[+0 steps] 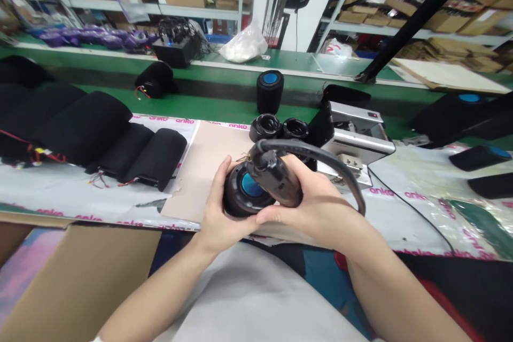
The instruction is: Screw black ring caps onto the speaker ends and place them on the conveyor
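In the head view, my left hand (216,219) is wrapped round the side of a black round speaker (236,200) with a shiny blue disc on its top end. My right hand (320,203) grips a dark corded electric screwdriver (280,181), held almost upright over the speaker's right side. Its thick black cable loops from the top down to the right. The tool's tip is hidden, so I cannot tell whether it touches the speaker. A brown cardboard sheet (212,144) lies under the work. Just behind stand black ring-shaped caps (266,127).
A silver screw feeder (358,141) stands to the right, with a thin black cord (409,214) trailing forward. Black speaker bodies (86,123) with loose wires line the left. Another blue-topped speaker (269,96) stands behind. A black slanting post (417,21) rises at right.
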`<state>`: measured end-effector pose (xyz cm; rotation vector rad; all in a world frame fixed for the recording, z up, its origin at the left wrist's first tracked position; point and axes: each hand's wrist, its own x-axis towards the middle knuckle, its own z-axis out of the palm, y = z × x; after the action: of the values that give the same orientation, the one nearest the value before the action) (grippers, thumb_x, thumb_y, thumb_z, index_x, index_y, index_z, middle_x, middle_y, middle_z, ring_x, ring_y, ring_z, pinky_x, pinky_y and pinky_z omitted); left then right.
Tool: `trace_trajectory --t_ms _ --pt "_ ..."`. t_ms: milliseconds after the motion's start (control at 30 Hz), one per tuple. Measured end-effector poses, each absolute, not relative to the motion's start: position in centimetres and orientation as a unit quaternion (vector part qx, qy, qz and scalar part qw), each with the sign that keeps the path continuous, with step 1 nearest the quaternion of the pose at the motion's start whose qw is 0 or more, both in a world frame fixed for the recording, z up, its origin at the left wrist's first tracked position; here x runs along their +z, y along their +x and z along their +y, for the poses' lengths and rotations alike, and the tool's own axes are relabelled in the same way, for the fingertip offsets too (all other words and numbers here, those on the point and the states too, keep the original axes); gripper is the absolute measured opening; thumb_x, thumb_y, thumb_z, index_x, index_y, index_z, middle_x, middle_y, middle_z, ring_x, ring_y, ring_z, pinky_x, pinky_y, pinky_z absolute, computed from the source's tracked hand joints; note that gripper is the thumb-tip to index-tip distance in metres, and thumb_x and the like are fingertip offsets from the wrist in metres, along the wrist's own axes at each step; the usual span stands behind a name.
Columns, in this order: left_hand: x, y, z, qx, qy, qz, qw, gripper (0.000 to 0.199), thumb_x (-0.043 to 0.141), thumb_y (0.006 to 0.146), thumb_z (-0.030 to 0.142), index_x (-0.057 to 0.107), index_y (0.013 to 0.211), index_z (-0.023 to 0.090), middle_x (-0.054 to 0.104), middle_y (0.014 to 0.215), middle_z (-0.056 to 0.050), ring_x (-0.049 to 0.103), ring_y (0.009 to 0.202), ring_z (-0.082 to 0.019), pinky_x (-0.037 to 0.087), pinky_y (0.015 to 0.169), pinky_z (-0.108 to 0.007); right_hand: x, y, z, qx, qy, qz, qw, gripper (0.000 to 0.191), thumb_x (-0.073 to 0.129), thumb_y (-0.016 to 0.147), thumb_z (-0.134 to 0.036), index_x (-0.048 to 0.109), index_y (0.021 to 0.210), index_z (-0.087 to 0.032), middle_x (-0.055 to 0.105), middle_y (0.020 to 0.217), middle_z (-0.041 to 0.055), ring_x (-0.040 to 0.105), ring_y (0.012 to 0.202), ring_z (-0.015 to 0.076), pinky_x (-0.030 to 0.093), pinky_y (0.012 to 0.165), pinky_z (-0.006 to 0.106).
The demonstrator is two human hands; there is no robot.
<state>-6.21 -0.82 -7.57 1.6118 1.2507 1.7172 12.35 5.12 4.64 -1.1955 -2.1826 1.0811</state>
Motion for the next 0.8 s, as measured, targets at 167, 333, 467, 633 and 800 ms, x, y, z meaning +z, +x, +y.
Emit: trace_trajectory --t_ms 167,333,467,633,800 --pt "-8.3 -6.2 -1.4 0.62 0.573 0.483 0.232 0.112 0.095 0.074 0.056 0.035 0.167 0.037 0.05 0.166 -0.012 0.052 0.154 -0.039 0.046 0.127 -0.056 4.9 12.1 5.2 0.359 -0.434 -0.803 0.194 0.063 0.099 0.073 -0.043 0.067 0.127 -0.035 0.075 0.115 -0.0042 0.071 0.1 0.021 0.054 0.078 0.028" --pt "-6.8 -7.5 -1.4 0.611 0.598 0.457 0.244 0.121 0.094 0.073 0.061 0.026 0.171 0.039 0.053 0.162 -0.013 0.057 0.15 -0.039 0.049 0.124 -0.053 5.1 11.4 5.4 0.416 -0.445 -0.774 0.174 0.063 0.101 0.067 -0.039 0.069 0.122 -0.033 0.074 0.101 -0.0052 0.068 0.088 0.0192 0.053 0.076 0.028" --pt "-5.0 -8.9 -1.1 0.606 0.609 0.426 0.284 0.134 0.094 0.055 0.077 0.034 0.168 0.038 0.055 0.161 -0.014 0.058 0.147 -0.042 0.05 0.123 -0.056 5.0 10.5 4.8 0.446 -0.428 -0.755 0.219 0.062 0.097 0.068 -0.027 0.07 0.123 -0.033 0.075 0.112 -0.0046 0.071 0.101 0.0224 0.056 0.083 0.031" --pt "-3.7 -8.9 -1.0 0.592 0.589 0.478 0.274 0.105 0.102 0.058 0.061 0.06 0.148 0.029 0.065 0.151 -0.012 0.065 0.141 -0.039 0.056 0.118 -0.05 4.5 10.5 4.8 0.492 -0.389 -0.735 0.256 0.073 0.093 0.071 -0.021 0.064 0.137 -0.038 0.075 0.122 -0.0049 0.073 0.107 0.0224 0.06 0.092 0.034" --pt "-2.7 -8.6 -0.8 0.569 0.625 0.49 0.212 0.081 0.099 0.072 0.041 0.061 0.141 0.023 0.069 0.141 -0.013 0.069 0.135 -0.032 0.058 0.114 -0.043 3.4 13.1 6.0 0.497 -0.388 -0.726 0.277 0.076 0.099 0.073 -0.034 0.066 0.141 -0.034 0.076 0.119 0.0004 0.072 0.117 0.0285 0.059 0.106 0.043"
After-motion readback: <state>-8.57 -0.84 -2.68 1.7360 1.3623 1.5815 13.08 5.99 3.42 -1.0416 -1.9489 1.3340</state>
